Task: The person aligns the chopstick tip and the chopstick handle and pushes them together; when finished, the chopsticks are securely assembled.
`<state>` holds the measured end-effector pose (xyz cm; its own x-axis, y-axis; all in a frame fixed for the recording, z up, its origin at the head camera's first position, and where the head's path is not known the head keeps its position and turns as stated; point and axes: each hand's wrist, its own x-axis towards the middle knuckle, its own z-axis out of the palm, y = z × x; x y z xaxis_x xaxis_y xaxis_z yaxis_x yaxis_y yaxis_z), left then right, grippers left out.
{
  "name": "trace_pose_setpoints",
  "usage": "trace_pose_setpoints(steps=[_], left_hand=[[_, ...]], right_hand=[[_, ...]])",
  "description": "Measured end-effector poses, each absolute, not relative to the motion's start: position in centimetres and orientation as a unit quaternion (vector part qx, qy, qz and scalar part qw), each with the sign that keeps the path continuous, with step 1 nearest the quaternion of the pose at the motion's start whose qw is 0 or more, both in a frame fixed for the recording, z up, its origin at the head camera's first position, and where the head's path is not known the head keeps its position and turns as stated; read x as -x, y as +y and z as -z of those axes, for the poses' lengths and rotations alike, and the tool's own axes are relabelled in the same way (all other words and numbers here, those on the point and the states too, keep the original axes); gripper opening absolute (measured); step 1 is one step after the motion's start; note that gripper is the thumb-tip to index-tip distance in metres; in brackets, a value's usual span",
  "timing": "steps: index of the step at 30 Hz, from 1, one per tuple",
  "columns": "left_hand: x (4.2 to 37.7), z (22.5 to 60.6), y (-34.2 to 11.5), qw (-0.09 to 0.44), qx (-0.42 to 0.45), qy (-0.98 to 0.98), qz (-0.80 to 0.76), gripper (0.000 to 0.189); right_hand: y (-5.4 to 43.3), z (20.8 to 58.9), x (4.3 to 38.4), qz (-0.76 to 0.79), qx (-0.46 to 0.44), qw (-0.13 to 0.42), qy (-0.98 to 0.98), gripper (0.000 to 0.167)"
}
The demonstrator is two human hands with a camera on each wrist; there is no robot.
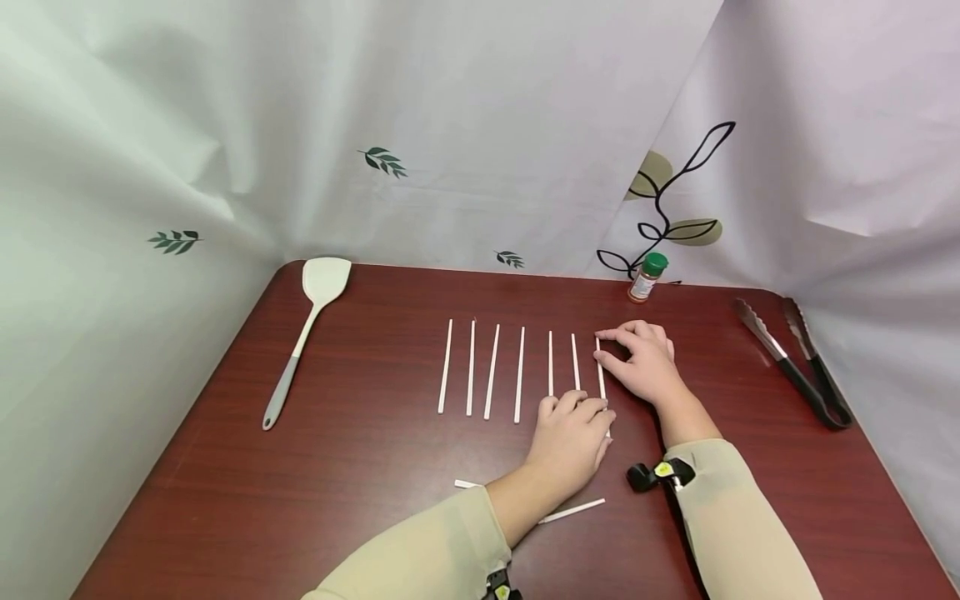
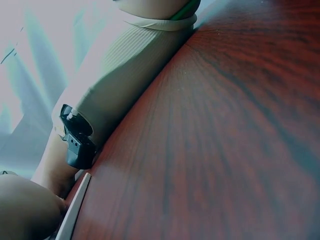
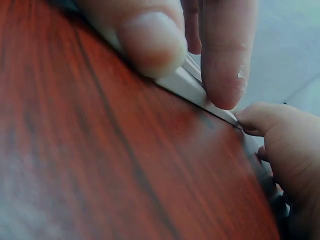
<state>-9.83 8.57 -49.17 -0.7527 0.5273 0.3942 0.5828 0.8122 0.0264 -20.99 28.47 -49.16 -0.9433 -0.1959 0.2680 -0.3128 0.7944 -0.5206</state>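
Several thin white sticks stand in a row, among them a stick at the left end [image 1: 446, 367] and one in the middle [image 1: 520, 375]. The rightmost stick [image 1: 602, 379] lies under both hands. My right hand [image 1: 643, 360] pinches its far end, with thumb [image 3: 152, 47] and index finger [image 3: 227, 60] on it in the right wrist view. At its near end my left hand [image 1: 572, 437] holds it with curled fingers, covering the near ends of two neighbouring sticks. The left wrist view catches part of that stick [image 2: 75, 210] beside the left hand [image 2: 27, 210].
Two loose sticks, one on the right [image 1: 573, 511] and one partly hidden [image 1: 467, 483], lie by the left forearm. A spatula [image 1: 300, 337] rests at left, a green-capped spice bottle [image 1: 647, 279] at the back, and tongs [image 1: 798, 367] at right. Patterned curtains surround the reddish-brown table [image 1: 262, 500].
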Motion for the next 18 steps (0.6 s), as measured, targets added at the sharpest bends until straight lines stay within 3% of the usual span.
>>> trace_pose_setpoints(steps=[18], left_hand=[[9.83, 49.20, 8.49, 0.241, 0.314, -0.912, 0.110, 0.035]], right_hand=[[28.48, 49.37, 21.02, -0.308, -0.108, 0.113, -0.938, 0.036]])
